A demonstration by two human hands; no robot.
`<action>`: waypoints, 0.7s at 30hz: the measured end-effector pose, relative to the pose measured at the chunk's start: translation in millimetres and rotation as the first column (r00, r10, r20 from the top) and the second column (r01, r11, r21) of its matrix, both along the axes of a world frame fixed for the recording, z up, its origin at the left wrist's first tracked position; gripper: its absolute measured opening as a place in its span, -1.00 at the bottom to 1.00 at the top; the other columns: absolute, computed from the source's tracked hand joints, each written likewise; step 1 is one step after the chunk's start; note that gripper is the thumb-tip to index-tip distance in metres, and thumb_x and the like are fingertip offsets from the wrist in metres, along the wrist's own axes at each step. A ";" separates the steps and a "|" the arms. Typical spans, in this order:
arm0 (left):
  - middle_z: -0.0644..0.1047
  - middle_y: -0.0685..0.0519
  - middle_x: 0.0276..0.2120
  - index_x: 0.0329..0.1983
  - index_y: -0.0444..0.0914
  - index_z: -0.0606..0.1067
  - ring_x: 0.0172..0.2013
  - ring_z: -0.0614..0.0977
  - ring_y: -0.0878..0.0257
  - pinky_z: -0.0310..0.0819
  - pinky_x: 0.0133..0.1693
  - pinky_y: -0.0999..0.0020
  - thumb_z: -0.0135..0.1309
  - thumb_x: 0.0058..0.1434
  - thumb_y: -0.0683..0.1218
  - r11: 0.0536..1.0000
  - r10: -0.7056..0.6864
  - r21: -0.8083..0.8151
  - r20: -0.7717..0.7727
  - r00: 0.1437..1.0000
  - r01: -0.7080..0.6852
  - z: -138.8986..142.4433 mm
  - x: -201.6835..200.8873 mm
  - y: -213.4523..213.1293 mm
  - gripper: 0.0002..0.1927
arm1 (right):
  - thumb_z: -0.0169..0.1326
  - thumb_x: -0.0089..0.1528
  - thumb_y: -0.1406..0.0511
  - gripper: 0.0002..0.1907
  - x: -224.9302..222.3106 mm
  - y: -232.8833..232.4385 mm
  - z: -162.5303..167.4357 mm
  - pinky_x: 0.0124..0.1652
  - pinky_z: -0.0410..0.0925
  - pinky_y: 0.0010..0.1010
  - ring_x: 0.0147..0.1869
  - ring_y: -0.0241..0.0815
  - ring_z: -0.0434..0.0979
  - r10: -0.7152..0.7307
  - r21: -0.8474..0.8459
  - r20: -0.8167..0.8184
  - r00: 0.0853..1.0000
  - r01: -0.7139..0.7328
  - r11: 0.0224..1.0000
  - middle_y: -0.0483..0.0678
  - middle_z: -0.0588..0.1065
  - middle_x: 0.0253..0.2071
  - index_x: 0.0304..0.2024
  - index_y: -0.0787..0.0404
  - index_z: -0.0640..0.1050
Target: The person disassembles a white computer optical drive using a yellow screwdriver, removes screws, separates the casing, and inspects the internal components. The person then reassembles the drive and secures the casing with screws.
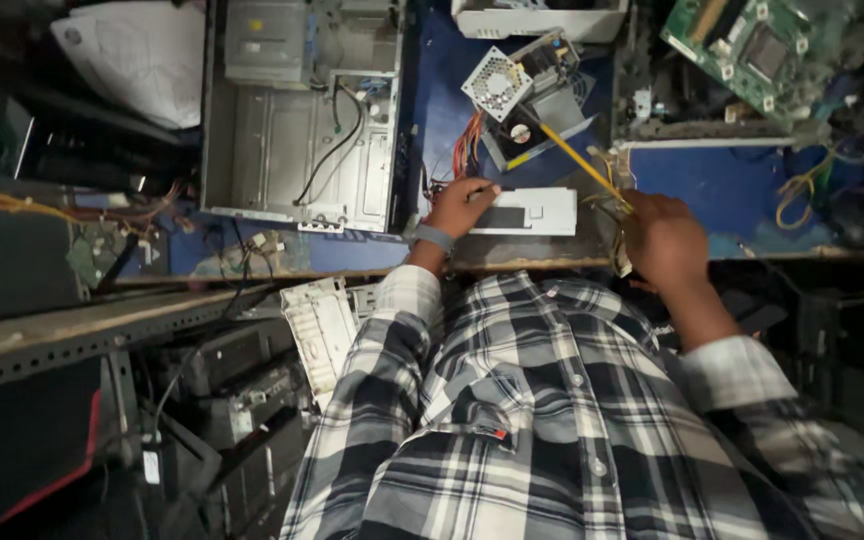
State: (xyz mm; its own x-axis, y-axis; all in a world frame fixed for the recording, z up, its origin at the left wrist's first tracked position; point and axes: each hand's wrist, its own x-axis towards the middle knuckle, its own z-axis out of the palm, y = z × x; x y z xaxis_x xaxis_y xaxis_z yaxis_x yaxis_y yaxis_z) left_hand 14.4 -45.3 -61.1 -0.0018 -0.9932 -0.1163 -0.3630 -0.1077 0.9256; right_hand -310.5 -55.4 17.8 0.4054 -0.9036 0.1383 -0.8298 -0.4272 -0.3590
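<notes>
Near the middle of the frame the left hand (460, 205) rests on the left end of a flat white drive unit (530, 212), which lies on the blue surface (692, 170) close to its front edge; the fingers (479, 188) are curled over the unit's top edge and press on it, with a grey band around the wrist. To the right of centre the right hand (664, 240) is closed around a yellow-handled screwdriver (580, 162), fingers wrapped together on the handle, the shaft slanting up and left toward a small power supply with a fan (522, 88) that stands just above the drive unit. A bundle of yellow wires (607, 195) lies beside that hand. In the upper left of centre an opened grey computer case (297, 115) lies on the surface, a black cable trailing inside it. A green circuit board (752, 45) sits at the upper right. The plaid shirt (552, 420) fills the lower frame.
</notes>
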 end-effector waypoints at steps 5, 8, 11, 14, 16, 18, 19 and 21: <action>0.60 -0.11 0.03 -0.05 -0.21 0.63 0.06 0.63 -0.01 0.52 0.12 0.15 0.16 0.32 -0.07 0.958 0.097 -0.282 0.138 0.986 -0.054 3.5 -13.0 28.5 -0.81 | 0.15 0.20 0.32 -0.58 16.7 -48.1 -32.3 -0.04 0.42 -0.07 0.07 0.16 0.55 0.120 0.102 -0.011 0.993 -0.118 0.988 0.12 0.57 0.00 0.14 0.20 0.59; 0.45 -0.22 0.16 -0.01 -0.22 0.57 0.18 0.46 -0.22 0.34 0.20 -0.04 0.28 0.11 -0.08 0.915 0.186 -0.403 0.375 0.908 -0.021 5.7 -27.4 53.7 -0.63 | 0.15 0.15 0.32 -0.61 22.4 -70.9 -53.7 -0.01 0.45 -0.11 0.11 0.11 0.56 0.238 0.160 -0.126 0.963 -0.217 0.963 0.08 0.57 0.01 0.06 0.18 0.58; 0.40 -0.19 0.24 0.04 -0.19 0.50 0.27 0.40 -0.22 0.31 0.27 -0.06 0.30 0.11 -0.14 0.926 0.222 -0.372 0.405 0.887 -0.062 4.3 -40.8 74.1 -0.59 | 0.15 0.12 0.31 -0.64 25.7 -86.7 -70.4 -0.01 0.46 -0.13 0.10 0.09 0.58 0.264 0.244 -0.186 0.946 -0.216 0.945 0.07 0.57 0.01 -0.01 0.19 0.58; 0.39 -0.17 0.24 0.05 -0.19 0.47 0.27 0.40 -0.21 0.34 0.26 -0.01 0.30 0.09 -0.17 0.950 0.224 -0.297 0.431 0.874 -0.097 0.5 -51.2 87.7 -0.55 | 0.13 0.15 0.30 -0.65 31.5 -96.4 -77.5 -0.07 0.46 -0.10 0.07 0.10 0.59 0.259 0.137 -0.195 0.946 -0.235 0.962 0.09 0.57 0.01 -0.01 0.22 0.57; 0.40 -0.15 0.23 0.04 -0.17 0.49 0.26 0.41 -0.19 0.35 0.26 0.01 0.29 0.05 -0.18 0.959 0.229 -0.256 0.452 0.862 -0.121 -1.8 -58.4 95.1 -0.54 | 0.12 0.18 0.28 -0.66 34.5 -101.4 -80.2 -0.06 0.46 -0.08 0.07 0.11 0.59 0.268 0.123 -0.216 0.939 -0.246 0.961 0.09 0.57 0.01 0.00 0.22 0.57; 0.40 -0.16 0.25 0.06 -0.16 0.49 0.27 0.41 -0.19 0.35 0.26 0.01 0.29 0.04 -0.18 0.957 0.256 -0.238 0.443 0.859 -0.163 -2.8 -65.5 101.8 -0.52 | 0.12 0.20 0.24 -0.67 38.3 -103.9 -77.0 -0.01 0.46 -0.07 0.09 0.12 0.58 0.285 0.234 -0.251 0.925 -0.228 0.945 0.09 0.55 0.02 -0.01 0.22 0.56; 0.39 -0.17 0.26 0.08 -0.17 0.48 0.28 0.40 -0.20 0.34 0.26 0.01 0.28 0.05 -0.18 0.950 0.281 -0.248 0.422 0.862 -0.188 -2.9 -69.3 104.2 -0.51 | 0.14 0.19 0.24 -0.63 39.8 -102.9 -74.3 -0.01 0.44 -0.04 0.10 0.16 0.56 0.272 0.238 -0.217 0.938 -0.219 0.946 0.13 0.54 0.04 0.03 0.23 0.55; 0.38 -0.18 0.27 0.14 -0.17 0.46 0.29 0.40 -0.21 0.33 0.27 0.01 0.27 0.08 -0.19 0.937 0.314 -0.274 0.383 0.869 -0.218 -2.7 -73.1 104.0 -0.48 | 0.16 0.18 0.24 -0.56 45.3 -104.9 -67.2 -0.01 0.41 0.02 0.12 0.22 0.51 0.235 0.232 -0.149 0.960 -0.197 0.953 0.20 0.50 0.06 0.09 0.25 0.53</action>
